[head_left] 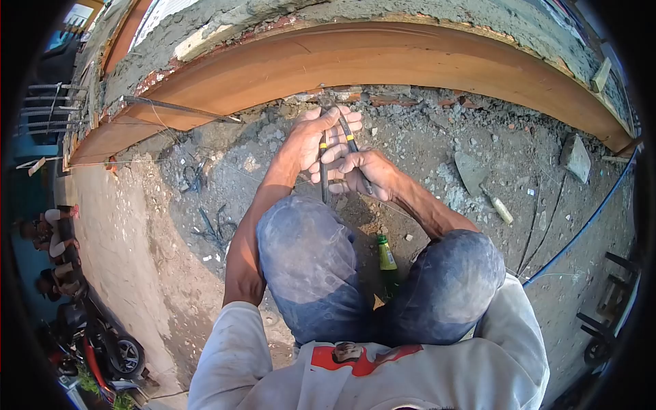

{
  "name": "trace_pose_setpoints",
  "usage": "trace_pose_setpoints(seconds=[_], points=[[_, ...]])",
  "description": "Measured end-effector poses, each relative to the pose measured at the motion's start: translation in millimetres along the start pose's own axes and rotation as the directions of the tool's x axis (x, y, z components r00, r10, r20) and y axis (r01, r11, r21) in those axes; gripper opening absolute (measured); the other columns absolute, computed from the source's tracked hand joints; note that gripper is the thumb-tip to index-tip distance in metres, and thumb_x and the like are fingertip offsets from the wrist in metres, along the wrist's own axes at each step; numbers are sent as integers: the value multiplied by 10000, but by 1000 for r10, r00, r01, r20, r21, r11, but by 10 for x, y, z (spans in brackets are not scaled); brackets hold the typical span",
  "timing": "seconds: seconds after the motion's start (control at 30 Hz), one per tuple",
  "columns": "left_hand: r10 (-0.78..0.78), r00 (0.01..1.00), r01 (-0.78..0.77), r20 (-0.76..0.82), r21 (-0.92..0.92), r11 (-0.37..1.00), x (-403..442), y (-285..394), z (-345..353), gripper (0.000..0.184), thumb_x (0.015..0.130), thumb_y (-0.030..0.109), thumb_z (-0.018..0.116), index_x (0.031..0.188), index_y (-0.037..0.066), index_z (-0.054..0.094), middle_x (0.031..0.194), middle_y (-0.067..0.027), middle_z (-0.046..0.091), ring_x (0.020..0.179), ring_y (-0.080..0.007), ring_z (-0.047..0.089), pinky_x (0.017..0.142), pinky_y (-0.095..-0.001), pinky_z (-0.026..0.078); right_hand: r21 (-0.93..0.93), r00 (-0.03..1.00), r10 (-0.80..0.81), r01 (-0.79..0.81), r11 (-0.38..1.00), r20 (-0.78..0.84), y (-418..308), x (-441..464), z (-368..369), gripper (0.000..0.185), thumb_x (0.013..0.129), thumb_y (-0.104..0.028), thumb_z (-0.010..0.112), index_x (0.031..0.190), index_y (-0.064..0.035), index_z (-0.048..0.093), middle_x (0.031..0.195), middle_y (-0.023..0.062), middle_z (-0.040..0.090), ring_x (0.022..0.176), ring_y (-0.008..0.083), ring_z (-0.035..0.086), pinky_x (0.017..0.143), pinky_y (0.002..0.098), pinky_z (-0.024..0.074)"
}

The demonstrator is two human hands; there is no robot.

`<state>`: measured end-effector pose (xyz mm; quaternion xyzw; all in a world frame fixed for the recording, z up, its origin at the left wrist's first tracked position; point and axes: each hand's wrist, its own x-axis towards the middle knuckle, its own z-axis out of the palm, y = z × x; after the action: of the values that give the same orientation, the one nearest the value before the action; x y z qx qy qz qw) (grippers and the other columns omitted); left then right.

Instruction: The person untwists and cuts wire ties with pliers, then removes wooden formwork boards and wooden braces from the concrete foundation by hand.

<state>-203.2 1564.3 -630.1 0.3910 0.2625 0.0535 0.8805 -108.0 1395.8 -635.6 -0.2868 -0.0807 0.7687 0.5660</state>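
"Since both hands meet on one tool, start there. What's held?"

"Pincers [350, 139], by the look of them: dark, yellow-banded handles, parted. Right hand [372, 169] has thumb and fingers wrapped on the right-side handle. Left hand [309, 140]: thumb up by the tool's head, fingers spread beneath the handles. How firmly that one grips, can't tell."

"Jaws on anything?"

"Too small and shadowed to say."

"Step in hand?"

"My read: positioning or working the pincers, handles not yet together. Next move calls for left fingers steadying the head while right fingers bring the handles in, I'd judge."

"Rest, near to far from the fingers?"

"Left knee [304, 232] just below the left fingers; right knee [454, 273] below the right wrist. Wooden board [383, 58] ahead, past the fingertips. Green bottle [387, 266] below the right fingers, between the knees. Trowel [471, 172] on the ground [424, 154], right of the right fingers, clearly apart. Tangled dark wires [198, 179] off to the left fingers' left. Blue hose [588, 231] well right. Farthest: motorcycle [102, 355] and seated people [53, 232], well left of the left fingers."
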Motion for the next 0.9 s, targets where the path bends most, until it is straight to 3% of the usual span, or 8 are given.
trace_pose_setpoints(seconds=[0.03, 0.13, 0.2, 0.3, 0.33, 0.63, 0.73, 0.9], points=[[5, 1000, -5, 9, 35, 999, -23, 3, 48, 430, 1070, 248, 579, 1361, -56, 495, 1393, -308, 590, 1317, -355, 605, 935, -498, 622, 5, 1000, 19, -19, 1000, 18, -30, 11, -38, 406, 832, -46, 550, 1236, -50, 598, 1264, 153, 683, 1202, 294, 659, 1006, 476, 496], [-55, 997, 63, -54, 161, 985, 88, -145, -148, 424, 1074, 267, 567, 1350, -51, 522, 1298, -243, 662, 1116, -272, 697, 779, -436, 643, -92, 999, 12, -9, 996, 34, -108, 27, -174, 496, 833, -60, 485, 1320, -6, 565, 1320, 218, 634, 1267, 331, 615, 1051, 539, 486], [-26, 995, 53, -95, 302, 952, 96, -219, -229, 374, 1075, 258, 539, 1271, -57, 588, 1066, -159, 731, 781, -183, 694, 581, -358, 599, -109, 997, 18, -9, 994, 81, -101, 92, -279, 556, 835, -74, 450, 1375, 40, 522, 1355, 260, 604, 1304, 356, 588, 1088, 575, 469], [65, 960, 12, -271, 273, 962, 73, -242, -126, 309, 1062, 213, 540, 1186, -55, 633, 948, -129, 724, 693, -186, 677, 507, -334, 563, -57, 992, 2, 5, 998, 125, -77, 253, -360, 573, 833, -76, 450, 1388, 54, 513, 1357, 259, 606, 1322, 360, 579, 1086, 554, 481], [38, 975, 46, -219, 365, 930, 77, -183, -176, 301, 1078, 230, 518, 1219, -13, 625, 1090, -131, 711, 761, -168, 701, 550, -311, 611, -63, 992, -2, 10, 998, 128, -91, 272, -353, 573, 833, -76, 450, 1388, 54, 513, 1357, 259, 606, 1322, 360, 579, 1086, 554, 481], [63, 955, 71, -289, 430, 900, 156, 27, -351, 261, 1042, 210, 584, 1115, -29, 661, 978, -105, 715, 735, -176, 703, 515, -310, 593, -16, 984, -20, 23, 1000, 175, -122, 579, -356, 594, 822, -75, 468, 1396, 66, 514, 1364, 230, 613, 1311, 358, 603, 1077, 544, 507], [74, 965, 55, -252, 468, 882, 147, 69, -359, 253, 1034, 205, 604, 1073, -33, 678, 973, -116, 723, 746, -178, 707, 493, -301, 564, 5, 993, -74, 74, 997, 92, -49, 575, -372, 661, 803, -73, 473, 1445, 83, 477, 1394, 231, 594, 1329, 368, 589, 1082, 543, 505], [40, 964, 107, -265, 516, 850, 177, 121, -379, 270, 1039, 200, 599, 1132, -44, 663, 1034, -140, 723, 777, -185, 712, 503, -285, 553, 8, 993, -61, 61, 998, 103, -69, 565, -379, 649, 799, -66, 483, 1429, 89, 491, 1405, 229, 586, 1335, 372, 584, 1088, 542, 500]])
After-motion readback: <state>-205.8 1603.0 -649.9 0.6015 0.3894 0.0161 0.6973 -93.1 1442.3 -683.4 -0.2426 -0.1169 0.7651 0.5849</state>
